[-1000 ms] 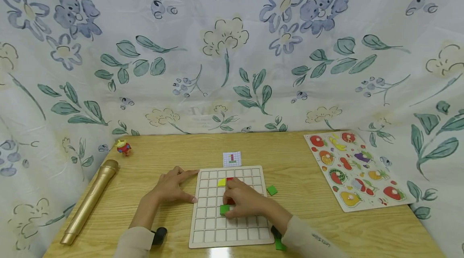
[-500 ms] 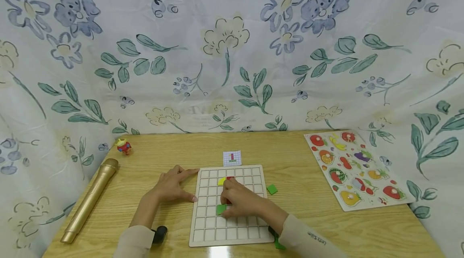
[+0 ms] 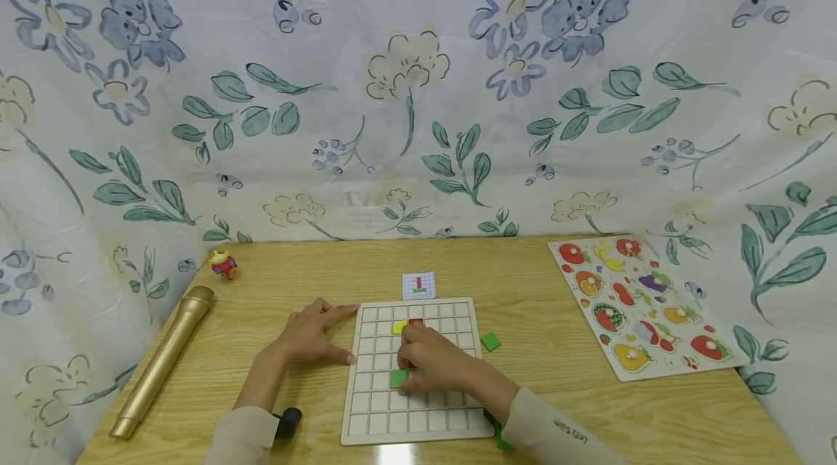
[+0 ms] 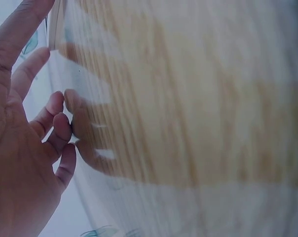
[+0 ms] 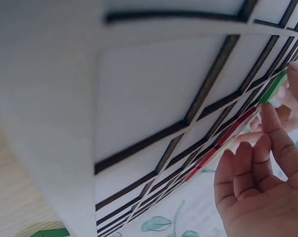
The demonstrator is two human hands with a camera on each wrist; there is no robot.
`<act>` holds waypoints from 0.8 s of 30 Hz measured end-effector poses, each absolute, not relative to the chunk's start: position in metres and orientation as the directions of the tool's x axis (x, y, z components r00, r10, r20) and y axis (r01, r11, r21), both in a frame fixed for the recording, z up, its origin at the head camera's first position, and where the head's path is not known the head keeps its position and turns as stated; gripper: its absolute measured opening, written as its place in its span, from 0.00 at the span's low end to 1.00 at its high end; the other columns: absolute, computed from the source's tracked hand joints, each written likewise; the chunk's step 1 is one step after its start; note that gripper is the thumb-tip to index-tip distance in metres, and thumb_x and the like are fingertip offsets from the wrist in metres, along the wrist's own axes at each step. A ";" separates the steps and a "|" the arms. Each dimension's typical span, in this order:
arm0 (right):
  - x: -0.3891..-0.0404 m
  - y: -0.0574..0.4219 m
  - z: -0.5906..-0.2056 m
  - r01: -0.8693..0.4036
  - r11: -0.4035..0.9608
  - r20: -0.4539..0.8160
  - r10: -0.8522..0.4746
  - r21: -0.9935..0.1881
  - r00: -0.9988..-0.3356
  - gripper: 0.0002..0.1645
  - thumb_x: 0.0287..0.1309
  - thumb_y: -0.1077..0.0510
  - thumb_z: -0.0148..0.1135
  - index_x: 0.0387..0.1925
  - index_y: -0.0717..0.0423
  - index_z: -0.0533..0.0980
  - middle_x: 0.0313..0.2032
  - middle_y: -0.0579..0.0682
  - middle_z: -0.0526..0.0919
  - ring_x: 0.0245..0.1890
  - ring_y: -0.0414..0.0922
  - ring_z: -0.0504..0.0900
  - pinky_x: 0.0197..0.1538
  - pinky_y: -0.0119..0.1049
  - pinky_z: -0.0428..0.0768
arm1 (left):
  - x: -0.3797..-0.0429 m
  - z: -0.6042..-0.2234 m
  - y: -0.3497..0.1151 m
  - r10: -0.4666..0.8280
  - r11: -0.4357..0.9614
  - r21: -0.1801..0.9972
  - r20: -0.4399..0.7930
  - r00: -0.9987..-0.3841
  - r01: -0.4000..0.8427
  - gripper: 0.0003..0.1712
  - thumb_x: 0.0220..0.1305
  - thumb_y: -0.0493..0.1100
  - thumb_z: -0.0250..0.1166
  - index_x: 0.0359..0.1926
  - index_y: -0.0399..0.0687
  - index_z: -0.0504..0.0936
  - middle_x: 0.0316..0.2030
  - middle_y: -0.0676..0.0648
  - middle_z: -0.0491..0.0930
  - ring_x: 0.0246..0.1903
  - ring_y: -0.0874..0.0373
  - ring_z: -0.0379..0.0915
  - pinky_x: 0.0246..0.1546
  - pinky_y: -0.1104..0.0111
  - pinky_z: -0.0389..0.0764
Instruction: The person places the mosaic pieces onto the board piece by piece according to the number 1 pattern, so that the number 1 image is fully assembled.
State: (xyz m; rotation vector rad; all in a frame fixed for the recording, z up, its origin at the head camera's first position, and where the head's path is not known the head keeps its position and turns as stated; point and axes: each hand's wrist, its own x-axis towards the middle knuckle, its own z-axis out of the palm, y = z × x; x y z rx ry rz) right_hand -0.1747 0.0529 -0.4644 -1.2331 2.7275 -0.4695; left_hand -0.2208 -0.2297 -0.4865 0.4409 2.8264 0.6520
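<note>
Green tile (image 3: 398, 378), right hand (image 3: 429, 359) curled, pinching it

board (image 3: 379, 403): cream, gridded | tile (image 3: 398, 378): green | microphone (image 3: 163, 362): gold | cloth (image 3: 418, 109): floral

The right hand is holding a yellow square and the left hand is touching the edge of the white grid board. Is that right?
Not quite: the right hand is holding a green square, not a yellow one, as the right wrist view shows. And yes, the left hand is touching the edge of the white grid board.
</note>
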 end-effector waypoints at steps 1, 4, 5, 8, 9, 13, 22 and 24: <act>-0.175 0.053 -0.464 -0.716 0.624 0.026 -0.748 -0.313 -0.663 0.17 0.47 0.43 0.77 0.30 0.49 0.82 0.33 0.38 0.66 0.36 0.35 0.61 0.41 0.25 0.64 | -0.221 -0.487 -0.229 0.329 0.859 0.454 -0.134 -0.935 0.237 0.57 0.33 0.72 0.77 0.69 0.67 0.71 0.41 0.50 0.65 0.39 0.55 0.59 0.42 0.59 0.55; -0.174 0.053 -0.464 -0.727 0.626 0.030 -0.752 -0.282 -0.659 0.18 0.48 0.41 0.76 0.31 0.47 0.83 0.33 0.38 0.67 0.35 0.34 0.62 0.42 0.26 0.64 | -0.220 -0.487 -0.229 0.337 0.856 0.453 -0.126 -0.933 0.248 0.57 0.34 0.71 0.77 0.69 0.66 0.71 0.41 0.50 0.66 0.40 0.55 0.59 0.43 0.58 0.56; -0.175 0.054 -0.464 -0.726 0.627 0.032 -0.750 -0.283 -0.660 0.18 0.48 0.40 0.76 0.32 0.47 0.83 0.33 0.38 0.67 0.35 0.34 0.62 0.42 0.26 0.65 | -0.220 -0.487 -0.229 0.335 0.857 0.452 -0.125 -0.934 0.246 0.56 0.34 0.71 0.77 0.69 0.67 0.71 0.41 0.50 0.66 0.40 0.56 0.60 0.43 0.58 0.56; -0.177 0.057 -0.463 -0.708 0.629 0.036 -0.739 -0.322 -0.673 0.20 0.48 0.40 0.76 0.36 0.47 0.84 0.36 0.38 0.70 0.37 0.34 0.63 0.44 0.27 0.67 | -0.219 -0.486 -0.229 0.342 0.855 0.452 -0.121 -0.932 0.256 0.56 0.35 0.71 0.78 0.69 0.67 0.71 0.41 0.50 0.66 0.40 0.56 0.60 0.43 0.58 0.56; -0.177 0.058 -0.462 -0.700 0.627 0.039 -0.735 -0.342 -0.677 0.21 0.48 0.39 0.75 0.38 0.48 0.84 0.37 0.38 0.71 0.37 0.34 0.64 0.44 0.27 0.67 | -0.219 -0.486 -0.229 0.340 0.855 0.453 -0.121 -0.933 0.253 0.56 0.34 0.71 0.78 0.69 0.67 0.71 0.41 0.50 0.66 0.40 0.56 0.60 0.43 0.58 0.56; -0.182 0.069 -0.456 -0.659 0.609 0.049 -0.717 -0.442 -0.695 0.24 0.48 0.41 0.76 0.43 0.50 0.84 0.40 0.42 0.74 0.39 0.35 0.64 0.43 0.27 0.68 | -0.219 -0.486 -0.229 0.346 0.854 0.452 -0.123 -0.930 0.258 0.57 0.35 0.71 0.77 0.70 0.67 0.70 0.41 0.50 0.66 0.39 0.56 0.59 0.43 0.58 0.55; -0.197 0.111 -0.460 -0.498 0.497 0.024 -0.690 -0.711 -0.723 0.29 0.43 0.51 0.81 0.50 0.52 0.82 0.42 0.54 0.72 0.44 0.41 0.61 0.48 0.36 0.66 | -0.219 -0.485 -0.230 0.357 0.849 0.455 -0.120 -0.926 0.269 0.57 0.35 0.71 0.77 0.70 0.65 0.70 0.40 0.50 0.66 0.39 0.56 0.59 0.43 0.59 0.55; -0.200 0.121 -0.462 -0.450 0.487 -0.008 -0.685 -0.748 -0.728 0.30 0.44 0.52 0.80 0.51 0.52 0.81 0.43 0.56 0.72 0.45 0.43 0.61 0.48 0.38 0.66 | -0.219 -0.485 -0.230 0.358 0.850 0.452 -0.120 -0.926 0.270 0.57 0.35 0.71 0.77 0.70 0.66 0.70 0.40 0.50 0.65 0.39 0.56 0.59 0.43 0.59 0.55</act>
